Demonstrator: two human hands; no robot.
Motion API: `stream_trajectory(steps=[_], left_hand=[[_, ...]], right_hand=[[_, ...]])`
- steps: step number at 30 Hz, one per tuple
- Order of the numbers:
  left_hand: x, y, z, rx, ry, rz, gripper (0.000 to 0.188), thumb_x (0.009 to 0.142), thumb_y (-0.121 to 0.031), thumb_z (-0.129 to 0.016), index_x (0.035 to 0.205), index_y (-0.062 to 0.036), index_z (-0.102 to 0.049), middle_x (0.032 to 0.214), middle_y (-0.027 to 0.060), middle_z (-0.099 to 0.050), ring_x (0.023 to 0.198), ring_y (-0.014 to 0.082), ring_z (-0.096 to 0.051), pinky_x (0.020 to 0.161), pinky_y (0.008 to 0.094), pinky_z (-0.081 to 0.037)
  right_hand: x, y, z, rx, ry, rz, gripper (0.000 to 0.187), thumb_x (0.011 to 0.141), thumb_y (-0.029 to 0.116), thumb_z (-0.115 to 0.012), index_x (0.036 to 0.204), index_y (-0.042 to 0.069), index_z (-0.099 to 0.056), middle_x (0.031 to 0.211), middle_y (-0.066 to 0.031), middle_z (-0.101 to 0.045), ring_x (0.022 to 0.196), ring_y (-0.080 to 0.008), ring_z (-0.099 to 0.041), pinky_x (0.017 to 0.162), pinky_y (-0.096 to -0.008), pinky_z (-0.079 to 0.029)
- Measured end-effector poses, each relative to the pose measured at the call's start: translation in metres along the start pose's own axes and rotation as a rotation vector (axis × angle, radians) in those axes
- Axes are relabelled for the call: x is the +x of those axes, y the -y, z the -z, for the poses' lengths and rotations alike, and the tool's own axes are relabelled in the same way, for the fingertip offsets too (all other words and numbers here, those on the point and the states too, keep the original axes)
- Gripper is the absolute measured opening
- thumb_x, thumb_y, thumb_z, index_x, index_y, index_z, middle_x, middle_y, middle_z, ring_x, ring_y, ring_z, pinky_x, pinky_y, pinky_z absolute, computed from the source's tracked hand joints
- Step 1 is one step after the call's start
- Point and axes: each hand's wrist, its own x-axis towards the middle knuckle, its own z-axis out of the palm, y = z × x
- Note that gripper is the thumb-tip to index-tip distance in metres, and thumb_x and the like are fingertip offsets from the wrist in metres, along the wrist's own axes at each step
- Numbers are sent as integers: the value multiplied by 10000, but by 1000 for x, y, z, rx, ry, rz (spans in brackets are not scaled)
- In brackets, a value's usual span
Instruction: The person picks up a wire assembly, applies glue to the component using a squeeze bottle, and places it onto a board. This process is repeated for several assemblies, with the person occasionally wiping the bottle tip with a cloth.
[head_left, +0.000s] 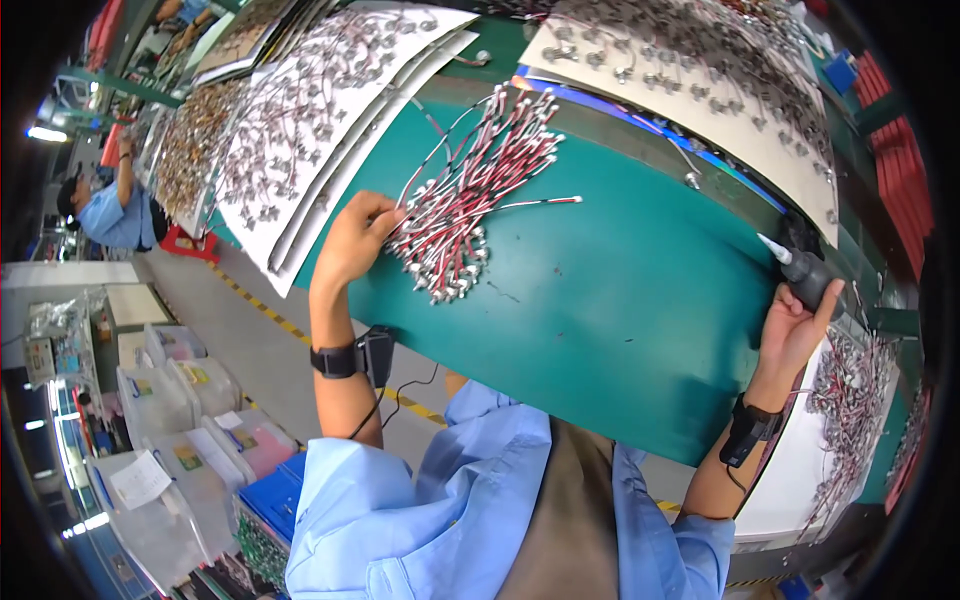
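Observation:
A heap of short red, black and white wires (470, 190) with small connectors and round metal ends lies on the green mat (600, 290). At its left edge, my left hand (355, 238) has thumb and fingers pinched together on a wire that seems to belong to the heap. Off to the far right, my right hand (790, 335) grips a dark grey squeeze bottle (808, 275). The bottle's white pointed nozzle tilts up and to the left. One wire sticks out of the heap to the right.
White boards (330, 90) covered with wired round parts are stacked at left, with another board stack (690, 80) at the back right. More wires lie on a white sheet (790, 490) at lower right. Plastic bins (160, 400) stand left; a co-worker (115, 215) is beyond.

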Motion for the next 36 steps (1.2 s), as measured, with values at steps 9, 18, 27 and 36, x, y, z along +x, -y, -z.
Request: stream_trajectory(steps=[9,18,27,36], left_hand=[[-22,-47,14,-414,-474,-82,160,814,-111,-566,906,19,-585,878,104,-602,677,148,-592,620,236,-463],[-32,-162,-96,-944,110,-171,187,791,62,-512,975,69,-543,1009,175,-541,799,254,-621,633,263,-535],[-31,-177,-165,-1068,265,-49,174,791,78,-526,962,109,-528,990,134,-532,849,241,-613,671,254,-530],[-35,-175,-166,-1094,290,-20,145,783,94,-528,927,107,-532,974,120,-525,851,232,-614,688,250,-527]], right_hand=[[-2,6,1,36,-11,76,272,869,275,-512,957,17,-501,870,-92,-567,544,-74,-390,473,-194,-322],[-23,11,-14,-20,20,95,391,862,330,-512,1076,7,-456,974,-118,-539,511,-58,-358,509,-189,-326],[-45,-2,-18,-163,103,177,573,838,399,-519,1202,-13,-361,1098,-131,-473,907,-181,-520,806,-276,-411],[-60,-13,-12,-425,310,280,657,780,438,-575,1201,-15,-352,1146,-116,-422,1047,-254,-467,932,-369,-364]])
